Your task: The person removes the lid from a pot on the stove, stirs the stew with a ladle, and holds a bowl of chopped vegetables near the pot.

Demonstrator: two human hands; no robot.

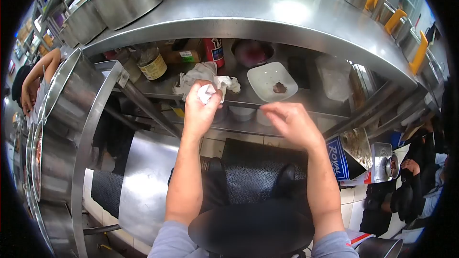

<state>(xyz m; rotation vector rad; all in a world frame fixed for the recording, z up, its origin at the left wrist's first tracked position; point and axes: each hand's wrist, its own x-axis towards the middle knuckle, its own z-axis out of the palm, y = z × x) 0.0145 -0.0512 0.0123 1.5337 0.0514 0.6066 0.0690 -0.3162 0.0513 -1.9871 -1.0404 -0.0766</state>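
My left hand [202, 107] is closed around a crumpled white paper towel or cloth [206, 93], whose exact kind I cannot make out. Another white crumpled piece [228, 84] shows just behind that hand, on the lower shelf. A greyish rag [198, 73] lies beside it. My right hand [292, 123] is in front of the shelf edge, fingers loosely bent with the thumb apart, and nothing shows in it. Beyond it on the shelf stands a square white dish [267, 75] with a small brown lump [279, 87] in it.
A steel counter [267, 7] overhangs the shelf, carrying large pots [126, 0]. A labelled jar [153, 64], a red can [215, 51] and a metal bowl [252, 52] stand on the shelf. A blue tin [338, 158] is at right. Other people are at both sides.
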